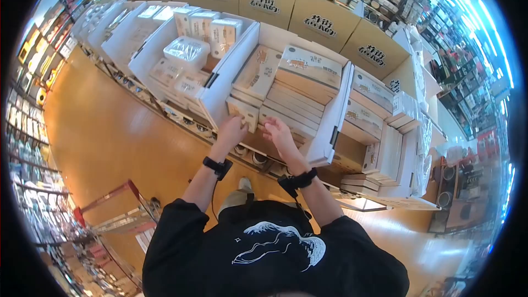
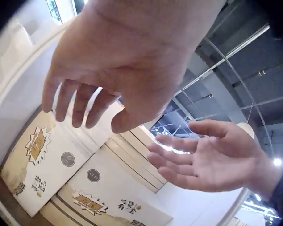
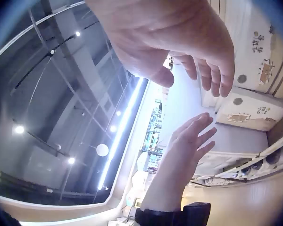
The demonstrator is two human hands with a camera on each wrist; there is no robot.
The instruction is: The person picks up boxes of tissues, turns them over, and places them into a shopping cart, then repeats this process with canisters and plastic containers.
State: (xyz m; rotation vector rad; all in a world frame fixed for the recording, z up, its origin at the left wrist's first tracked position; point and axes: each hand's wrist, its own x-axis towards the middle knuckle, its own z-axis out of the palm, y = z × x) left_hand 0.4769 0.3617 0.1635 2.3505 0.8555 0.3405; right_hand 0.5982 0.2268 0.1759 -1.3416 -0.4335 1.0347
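My left hand (image 1: 234,132) hovers at the front left corner of a white display bin (image 1: 223,80), fingers loosely bent, nothing in them. Close by its fingertips is a pale printed box (image 1: 235,108) standing at the bin's front. To its right, my right hand (image 1: 280,136) is held palm inward with relaxed fingers, also holding nothing. Behind the hands, a row of thin boxes (image 1: 291,103) is packed side by side, with a larger printed box (image 1: 309,67) lying behind them. In the left wrist view, two printed boxes (image 2: 106,188) with starburst labels sit below the left hand.
A neighbouring bin on the left holds plastic-wrapped packs (image 1: 187,49). On the right, another bin contains more boxes (image 1: 366,118). Brown cardboard panels (image 1: 319,19) line the back. A red-framed cart (image 1: 118,203) stands on the floor at lower left.
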